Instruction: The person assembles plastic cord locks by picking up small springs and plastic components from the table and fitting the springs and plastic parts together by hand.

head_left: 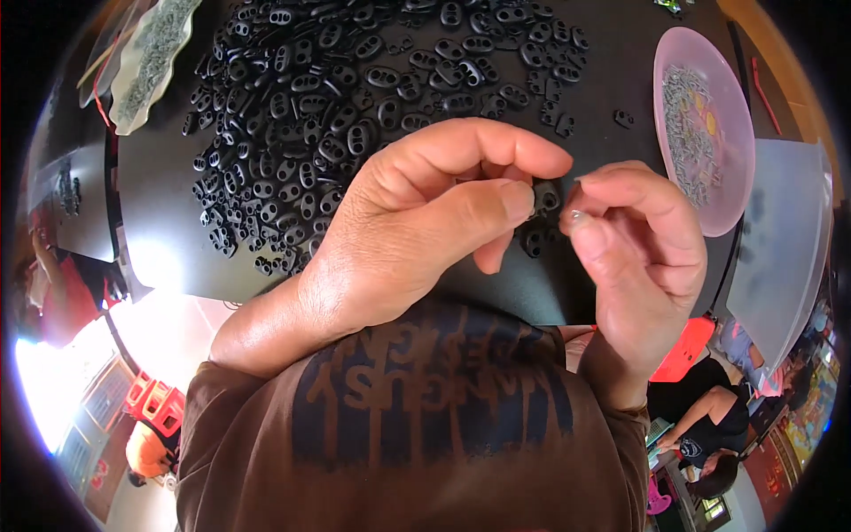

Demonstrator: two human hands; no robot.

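Observation:
Above the near edge of the dark table, my left hand (425, 213) is closed, with thumb and fingertips pinching a small black two-hole cord lock piece (547, 196). Facing it, my right hand (643, 239) has its thumb and index finger nearly together on a tiny shiny metal piece (576, 215), which looks like a small spring. The two sets of fingertips are close but apart. Behind my left hand lies a large spread pile of black cord lock pieces (292, 133). One more black piece (534, 242) rests on the table beneath my hands.
A pink oval bowl (749, 160) of small metal springs (687, 124) stands at the right. At the far left is a pale wavy-edged tray (182, 44) with more springs. A lone black piece (624, 118) lies near the bowl. Other people sit at both sides; red stools (158, 401) stand lower left.

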